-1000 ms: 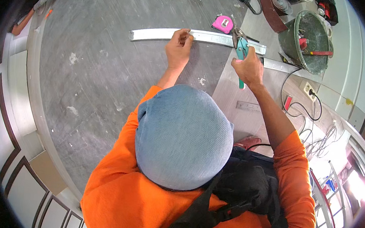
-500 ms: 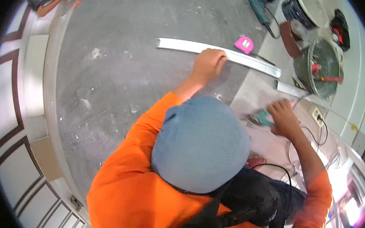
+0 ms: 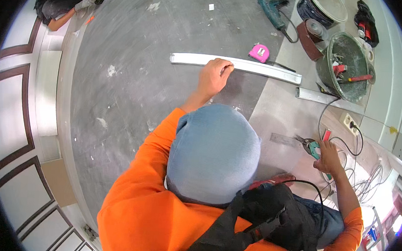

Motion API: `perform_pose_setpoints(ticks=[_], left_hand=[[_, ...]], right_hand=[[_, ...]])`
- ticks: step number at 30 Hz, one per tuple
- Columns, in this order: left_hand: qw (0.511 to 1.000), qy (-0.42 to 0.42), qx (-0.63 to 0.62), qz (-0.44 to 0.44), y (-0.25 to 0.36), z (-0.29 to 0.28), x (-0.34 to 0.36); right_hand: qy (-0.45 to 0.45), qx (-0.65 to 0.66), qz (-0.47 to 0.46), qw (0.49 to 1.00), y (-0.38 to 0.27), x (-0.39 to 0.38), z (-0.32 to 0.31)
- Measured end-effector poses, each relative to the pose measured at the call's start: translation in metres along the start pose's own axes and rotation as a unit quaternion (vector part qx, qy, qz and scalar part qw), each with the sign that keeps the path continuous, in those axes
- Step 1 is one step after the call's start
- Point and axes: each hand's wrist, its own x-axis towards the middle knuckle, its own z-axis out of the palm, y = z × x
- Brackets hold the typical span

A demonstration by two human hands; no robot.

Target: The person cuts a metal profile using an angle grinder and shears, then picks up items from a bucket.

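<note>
A long white metal channel [image 3: 259, 70] lies across the dark grey floor in front of me. My left hand [image 3: 214, 75] rests over its middle, fingers curled into a pinch; what they hold, if anything, is hidden. Out to my right, my right hand [image 3: 330, 158] closes over the teal handles of a pair of tin snips [image 3: 309, 146], the blades pointing left. A flat grey metal piece [image 3: 283, 139] lies just beyond the blades. Beside the channel's far edge sits a pink tape measure [image 3: 259, 52].
At the far right stand a green bucket [image 3: 328, 71] of tools, another bucket [image 3: 304, 12], a sandpaper roll [image 3: 308, 37] and a teal power drill [image 3: 272, 12]. A second channel [image 3: 320, 97] lies by the wall. Cables surround a power socket [image 3: 348, 121]. Another person's gloved hands [image 3: 86, 2] show far left.
My right hand has moved outward and nearer to me with the tin snips. The left hand stays over the channel. The whole view has shifted slightly.
</note>
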Motion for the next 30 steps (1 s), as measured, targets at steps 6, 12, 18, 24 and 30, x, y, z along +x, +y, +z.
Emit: perform_pose_setpoints(ticks=[6,12,18,24,30], left_hand=[[0.985,-0.063,0.037,0.158,0.018,0.035,0.046],[0.981,-0.007,0.102,0.166,-0.019,0.071,0.041],[0.973,-0.028,0.16,0.165,-0.025,0.086,0.044],[0.968,-0.044,0.189,0.157,-0.026,0.088,0.048],[0.968,-0.031,0.171,0.182,-0.03,0.065,0.029]], right_hand=[[0.042,-0.006,-0.021,0.999,-0.002,0.005,0.004],[0.031,0.018,-0.023,0.999,-0.025,0.001,0.003],[0.047,-0.003,-0.045,0.998,-0.012,-0.023,0.024],[0.056,-0.01,-0.057,0.997,-0.009,-0.022,0.025],[0.107,-0.001,-0.057,0.993,-0.016,-0.009,0.01]])
